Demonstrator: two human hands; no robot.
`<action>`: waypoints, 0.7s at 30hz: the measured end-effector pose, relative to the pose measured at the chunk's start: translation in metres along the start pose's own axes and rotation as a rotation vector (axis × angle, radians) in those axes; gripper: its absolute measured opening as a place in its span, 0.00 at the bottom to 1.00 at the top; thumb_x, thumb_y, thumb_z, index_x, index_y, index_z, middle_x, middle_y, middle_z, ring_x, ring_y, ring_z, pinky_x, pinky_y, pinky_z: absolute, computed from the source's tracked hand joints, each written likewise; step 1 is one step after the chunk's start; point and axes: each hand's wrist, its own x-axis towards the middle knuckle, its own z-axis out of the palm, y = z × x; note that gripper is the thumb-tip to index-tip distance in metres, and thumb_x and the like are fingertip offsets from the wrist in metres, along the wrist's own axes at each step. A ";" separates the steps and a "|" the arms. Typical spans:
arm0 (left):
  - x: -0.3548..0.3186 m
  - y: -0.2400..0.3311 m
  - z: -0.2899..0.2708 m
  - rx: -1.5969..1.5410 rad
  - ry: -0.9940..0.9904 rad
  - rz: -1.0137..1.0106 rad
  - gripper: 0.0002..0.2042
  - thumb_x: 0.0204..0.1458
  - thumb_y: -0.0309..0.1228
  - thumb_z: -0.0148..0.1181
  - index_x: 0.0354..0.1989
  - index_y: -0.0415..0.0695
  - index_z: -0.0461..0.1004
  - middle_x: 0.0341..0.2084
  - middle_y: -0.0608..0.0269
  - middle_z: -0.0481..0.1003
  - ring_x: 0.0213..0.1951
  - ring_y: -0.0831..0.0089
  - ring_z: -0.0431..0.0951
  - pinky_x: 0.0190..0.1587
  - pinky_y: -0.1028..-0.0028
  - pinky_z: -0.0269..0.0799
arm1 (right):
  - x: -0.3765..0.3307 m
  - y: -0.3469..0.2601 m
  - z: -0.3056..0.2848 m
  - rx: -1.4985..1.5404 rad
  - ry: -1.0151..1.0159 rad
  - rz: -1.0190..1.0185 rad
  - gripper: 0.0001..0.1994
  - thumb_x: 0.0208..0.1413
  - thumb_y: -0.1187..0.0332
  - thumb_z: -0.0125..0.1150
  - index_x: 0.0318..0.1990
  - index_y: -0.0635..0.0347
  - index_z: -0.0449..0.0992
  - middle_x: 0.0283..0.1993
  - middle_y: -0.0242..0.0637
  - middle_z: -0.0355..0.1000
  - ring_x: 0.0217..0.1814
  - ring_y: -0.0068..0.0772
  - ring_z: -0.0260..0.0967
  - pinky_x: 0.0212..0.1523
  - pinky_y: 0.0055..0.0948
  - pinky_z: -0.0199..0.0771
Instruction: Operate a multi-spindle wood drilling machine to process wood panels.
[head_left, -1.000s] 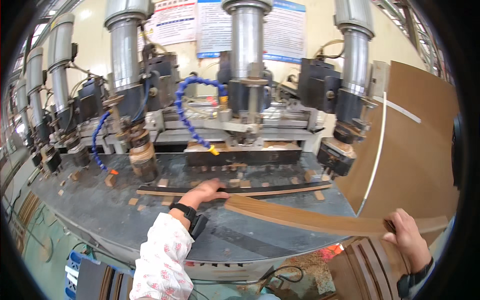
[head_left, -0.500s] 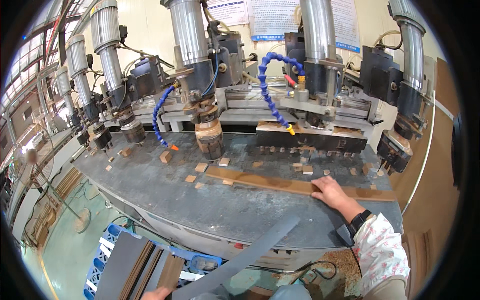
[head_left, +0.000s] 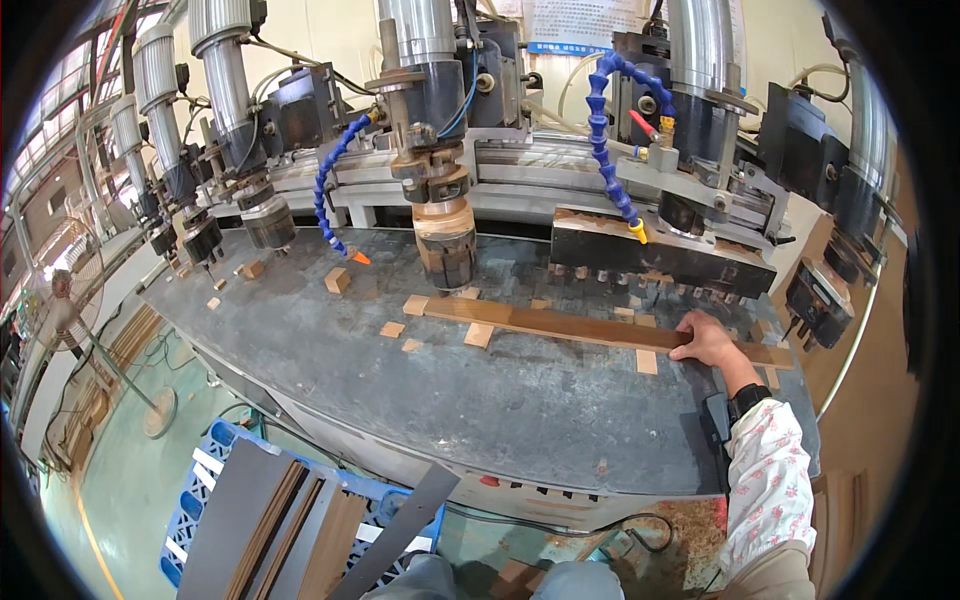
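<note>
My right hand [head_left: 708, 338], three o'clock: pinching one wooden strip [head_left: 580, 326] above counter [head_left: 540, 420]; one dark board [head_left: 405, 525], seven o'clock.

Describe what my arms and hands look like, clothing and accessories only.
Your right hand is ungloved. At its wrist is a black wristband, with a dark, boxy unit beside it. The forearm has a loose white sleeve with small pink-red motifs; beige fabric shows farther up. Your left hand is out of view.
</note>
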 end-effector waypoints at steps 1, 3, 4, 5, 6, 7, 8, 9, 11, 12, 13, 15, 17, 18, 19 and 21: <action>0.001 -0.001 0.002 0.024 0.003 -0.013 0.17 0.44 0.32 0.61 0.42 0.40 0.67 0.33 0.45 0.73 0.36 0.45 0.72 0.38 0.58 0.69 | 0.003 -0.001 0.003 -0.010 0.034 -0.058 0.24 0.26 0.57 0.75 0.33 0.61 0.78 0.38 0.43 0.72 0.43 0.44 0.69 0.45 0.33 0.69; -0.004 -0.007 0.007 0.045 0.006 -0.047 0.18 0.43 0.31 0.61 0.42 0.40 0.66 0.32 0.45 0.73 0.36 0.45 0.72 0.37 0.57 0.69 | 0.014 -0.002 0.004 -0.018 -0.023 -0.071 0.24 0.26 0.57 0.75 0.32 0.61 0.78 0.37 0.43 0.72 0.42 0.44 0.69 0.43 0.33 0.70; -0.006 -0.015 0.012 0.001 0.015 -0.035 0.18 0.42 0.30 0.61 0.42 0.40 0.67 0.33 0.45 0.73 0.37 0.46 0.72 0.38 0.58 0.69 | 0.020 -0.003 0.005 -0.023 -0.074 -0.083 0.24 0.25 0.57 0.75 0.32 0.61 0.78 0.36 0.43 0.71 0.40 0.44 0.70 0.41 0.33 0.71; -0.007 -0.023 0.016 -0.043 0.027 -0.026 0.18 0.41 0.29 0.62 0.42 0.41 0.67 0.34 0.46 0.72 0.37 0.46 0.72 0.39 0.58 0.69 | 0.023 -0.003 0.007 -0.022 -0.091 -0.102 0.24 0.25 0.57 0.75 0.32 0.61 0.78 0.36 0.43 0.71 0.40 0.44 0.70 0.41 0.33 0.71; -0.006 -0.032 0.020 -0.006 -0.006 -0.017 0.20 0.40 0.28 0.62 0.44 0.41 0.67 0.37 0.46 0.71 0.40 0.47 0.71 0.41 0.59 0.69 | 0.023 -0.003 0.005 -0.048 -0.072 -0.112 0.23 0.25 0.57 0.75 0.32 0.61 0.78 0.36 0.43 0.71 0.40 0.43 0.70 0.41 0.33 0.71; -0.012 -0.034 0.017 -0.034 0.009 0.008 0.22 0.40 0.28 0.62 0.46 0.40 0.66 0.39 0.45 0.70 0.42 0.48 0.70 0.43 0.60 0.68 | 0.024 -0.003 0.006 -0.064 -0.059 -0.133 0.23 0.25 0.58 0.75 0.32 0.61 0.78 0.36 0.43 0.71 0.39 0.42 0.70 0.40 0.33 0.71; -0.014 -0.044 0.020 0.008 0.031 0.011 0.23 0.41 0.30 0.64 0.47 0.37 0.66 0.39 0.43 0.70 0.42 0.46 0.70 0.43 0.59 0.68 | 0.020 0.001 0.004 -0.025 -0.035 -0.119 0.23 0.24 0.59 0.75 0.32 0.61 0.78 0.35 0.42 0.71 0.39 0.41 0.71 0.40 0.33 0.71; -0.013 -0.074 0.036 0.048 0.093 -0.003 0.24 0.37 0.38 0.66 0.43 0.42 0.67 0.32 0.47 0.72 0.38 0.48 0.72 0.40 0.59 0.69 | 0.015 0.005 0.002 0.063 -0.003 -0.095 0.23 0.23 0.61 0.75 0.32 0.61 0.78 0.35 0.42 0.71 0.39 0.40 0.71 0.40 0.33 0.71; -0.020 -0.071 0.033 0.038 0.132 -0.130 0.22 0.32 0.33 0.66 0.38 0.41 0.67 0.32 0.46 0.71 0.37 0.47 0.71 0.41 0.58 0.68 | 0.010 0.003 -0.003 0.006 -0.007 -0.073 0.24 0.23 0.62 0.75 0.32 0.62 0.77 0.35 0.42 0.71 0.39 0.41 0.70 0.40 0.33 0.71; -0.029 -0.074 0.029 0.056 0.175 -0.135 0.22 0.32 0.32 0.66 0.38 0.40 0.66 0.33 0.46 0.71 0.37 0.46 0.71 0.41 0.58 0.68 | 0.011 -0.004 -0.003 -0.006 -0.024 -0.048 0.24 0.23 0.62 0.75 0.33 0.63 0.77 0.36 0.42 0.71 0.39 0.41 0.70 0.41 0.33 0.71; -0.044 -0.082 0.024 0.046 0.171 -0.140 0.23 0.37 0.33 0.66 0.42 0.38 0.66 0.36 0.43 0.71 0.40 0.45 0.71 0.42 0.58 0.67 | 0.013 -0.006 -0.002 -0.009 -0.028 -0.056 0.24 0.23 0.62 0.75 0.33 0.63 0.77 0.36 0.42 0.71 0.39 0.41 0.70 0.41 0.33 0.71; -0.065 -0.088 0.007 -0.033 0.126 -0.221 0.26 0.41 0.39 0.67 0.46 0.35 0.67 0.39 0.40 0.71 0.43 0.45 0.71 0.44 0.58 0.67 | 0.016 -0.004 -0.003 -0.060 -0.070 -0.044 0.24 0.22 0.62 0.75 0.32 0.64 0.76 0.36 0.43 0.71 0.40 0.42 0.70 0.41 0.32 0.70; -0.082 -0.111 0.007 -0.014 0.163 -0.244 0.25 0.41 0.38 0.66 0.45 0.35 0.67 0.37 0.42 0.72 0.41 0.48 0.72 0.44 0.59 0.68 | 0.018 -0.005 -0.009 -0.083 -0.091 -0.049 0.25 0.22 0.62 0.76 0.32 0.64 0.75 0.36 0.43 0.71 0.40 0.42 0.69 0.41 0.33 0.70; -0.094 -0.128 0.009 -0.045 0.120 -0.325 0.25 0.41 0.38 0.66 0.44 0.35 0.67 0.37 0.42 0.72 0.41 0.50 0.73 0.44 0.59 0.68 | 0.018 -0.006 -0.008 -0.096 -0.124 -0.053 0.25 0.21 0.62 0.76 0.31 0.64 0.75 0.35 0.43 0.71 0.40 0.43 0.69 0.41 0.33 0.70; -0.098 -0.137 0.009 -0.046 0.117 -0.322 0.25 0.41 0.38 0.66 0.44 0.35 0.67 0.37 0.42 0.72 0.41 0.50 0.73 0.44 0.59 0.68 | 0.020 -0.005 -0.003 -0.045 -0.097 -0.068 0.25 0.21 0.63 0.76 0.32 0.64 0.75 0.35 0.43 0.71 0.40 0.43 0.69 0.41 0.33 0.70; -0.105 -0.147 0.008 -0.061 0.121 -0.344 0.21 0.44 0.37 0.63 0.43 0.36 0.68 0.37 0.46 0.73 0.40 0.53 0.74 0.43 0.61 0.69 | 0.020 -0.007 -0.001 -0.027 -0.101 -0.067 0.25 0.21 0.64 0.76 0.32 0.63 0.75 0.35 0.43 0.71 0.40 0.43 0.69 0.40 0.33 0.70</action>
